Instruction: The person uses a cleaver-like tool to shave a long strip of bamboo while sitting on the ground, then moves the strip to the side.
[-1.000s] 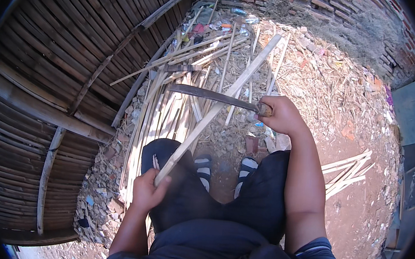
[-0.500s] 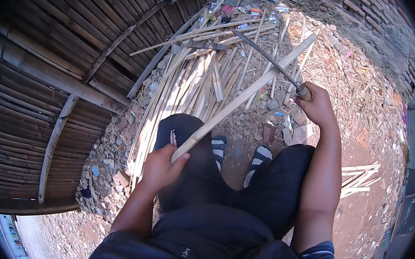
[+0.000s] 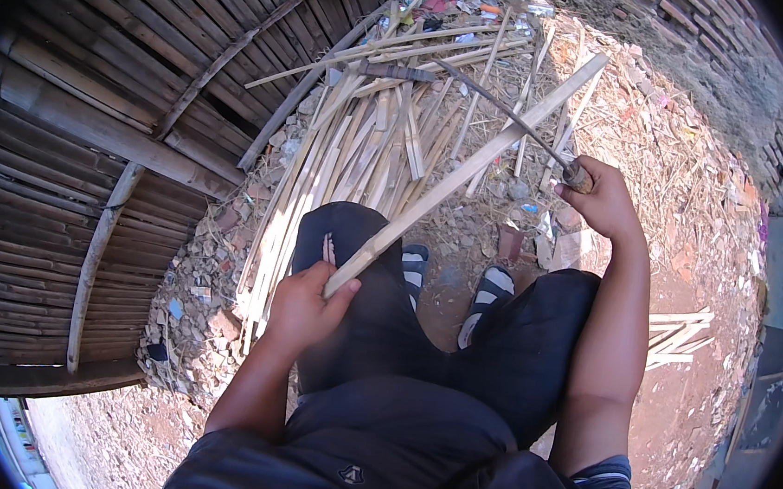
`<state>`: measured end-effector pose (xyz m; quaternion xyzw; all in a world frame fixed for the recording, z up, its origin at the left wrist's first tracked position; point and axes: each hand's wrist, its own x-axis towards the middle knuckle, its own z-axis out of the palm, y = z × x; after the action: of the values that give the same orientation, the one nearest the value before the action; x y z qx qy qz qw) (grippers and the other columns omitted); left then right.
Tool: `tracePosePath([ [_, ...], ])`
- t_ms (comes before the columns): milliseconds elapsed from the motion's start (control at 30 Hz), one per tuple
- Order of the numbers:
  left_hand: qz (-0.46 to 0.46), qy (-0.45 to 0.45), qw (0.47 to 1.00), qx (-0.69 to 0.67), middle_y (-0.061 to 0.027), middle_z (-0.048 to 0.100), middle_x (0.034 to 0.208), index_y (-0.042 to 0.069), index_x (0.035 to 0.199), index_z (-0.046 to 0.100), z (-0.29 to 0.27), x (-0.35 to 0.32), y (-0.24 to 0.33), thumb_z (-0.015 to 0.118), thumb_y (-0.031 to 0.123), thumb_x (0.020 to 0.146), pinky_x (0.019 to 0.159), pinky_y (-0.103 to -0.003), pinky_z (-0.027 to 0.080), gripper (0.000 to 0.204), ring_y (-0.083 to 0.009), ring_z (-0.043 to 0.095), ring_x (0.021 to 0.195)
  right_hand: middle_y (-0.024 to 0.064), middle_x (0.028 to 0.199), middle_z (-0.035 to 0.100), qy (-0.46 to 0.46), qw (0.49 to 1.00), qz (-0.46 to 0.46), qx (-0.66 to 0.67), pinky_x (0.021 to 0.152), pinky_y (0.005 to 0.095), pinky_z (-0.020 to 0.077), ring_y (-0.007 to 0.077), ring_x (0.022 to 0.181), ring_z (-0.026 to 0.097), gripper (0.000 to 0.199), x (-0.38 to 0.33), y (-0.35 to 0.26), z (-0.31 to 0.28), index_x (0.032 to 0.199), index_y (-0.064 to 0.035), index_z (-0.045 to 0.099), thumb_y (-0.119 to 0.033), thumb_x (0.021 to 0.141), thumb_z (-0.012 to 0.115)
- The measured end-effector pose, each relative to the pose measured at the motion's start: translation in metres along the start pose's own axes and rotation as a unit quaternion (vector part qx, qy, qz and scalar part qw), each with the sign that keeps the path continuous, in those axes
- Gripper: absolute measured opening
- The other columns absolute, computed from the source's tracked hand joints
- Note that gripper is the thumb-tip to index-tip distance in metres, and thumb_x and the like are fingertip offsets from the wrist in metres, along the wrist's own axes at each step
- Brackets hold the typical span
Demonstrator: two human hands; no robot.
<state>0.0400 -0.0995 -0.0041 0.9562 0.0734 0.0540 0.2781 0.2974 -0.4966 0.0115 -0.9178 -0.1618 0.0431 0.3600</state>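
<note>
1. Pale strip (image 3: 461, 176), probably bamboo, held slantwise above the lap and ground, its near end by the left knee and its far end up and to the right.
2. Progress, as a judgement: work on this strip looks unfinished, since it is whole and a blade lies across it; many others look already split, though whether those need more work cannot be told.
3. The strip is long, flat and nearly straight, cream to light tan, with a slight joint-like mark near the held end.
4. Left hand (image 3: 307, 307): closed around the near end, thumb along its side.
5. Right hand (image 3: 605, 198): fingers wrapped around the handle of a knife (image 3: 514, 117). Its long, dark, slightly curved blade crosses the strip towards the far end; whether they touch is unclear.
6. Beyond the left knee, a big pile (image 3: 362, 153) of similar strips, with a dark bar (image 3: 393, 71) lying across it.
7. Well apart, on the right, a smaller bundle (image 3: 679, 337) on bare earth.
8. Around: dark trousers (image 3: 365, 335), striped sandals (image 3: 497, 286), rubble and straw, a slatted wall (image 3: 49, 224) at left, brickwork (image 3: 708, 30) at upper right.
</note>
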Motion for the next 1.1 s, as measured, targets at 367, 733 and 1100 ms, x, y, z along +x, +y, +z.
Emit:
tracePosePath([
  [367,0.001,0.003,1.0,0.003,-0.0154,0.067,0.067,0.004,0.092,0.069,0.002,0.002,-0.004,0.079,0.035,0.098,0.06,-0.042,0.053,0.033,-0.0332,0.07,0.062,0.0209,0.093,0.075,0.111,0.992,0.053,-0.02,0.08,0.044,0.0555,0.035,0.085,0.073,0.036,0.013,0.019,-0.014,0.109,-0.0011,0.075,-0.024,0.085,0.087],
  [733,-0.059,-0.033,0.996,-0.05,-0.0182,0.069,0.07,0.003,0.093,0.07,-0.005,0.001,-0.002,0.079,0.037,0.096,0.061,-0.044,0.055,0.035,-0.0381,0.072,0.066,0.0177,0.085,0.072,-0.012,0.996,-0.052,-0.07,0.077,0.0449,0.0544,0.0351,0.082,0.07,0.028,0.005,-0.019,0.007,0.102,-0.0045,0.074,-0.022,0.084,0.087],
  [1100,-0.044,-0.031,0.997,-0.046,-0.0187,0.07,0.07,0.003,0.094,0.071,-0.004,0.004,0.002,0.079,0.036,0.097,0.061,-0.043,0.056,0.034,-0.0374,0.074,0.066,0.0222,0.097,0.075,-0.089,0.99,-0.049,-0.098,0.086,0.0487,0.0563,0.0422,0.097,0.073,0.037,-0.006,-0.039,0.008,0.109,-0.0049,0.075,-0.026,0.082,0.088],
])
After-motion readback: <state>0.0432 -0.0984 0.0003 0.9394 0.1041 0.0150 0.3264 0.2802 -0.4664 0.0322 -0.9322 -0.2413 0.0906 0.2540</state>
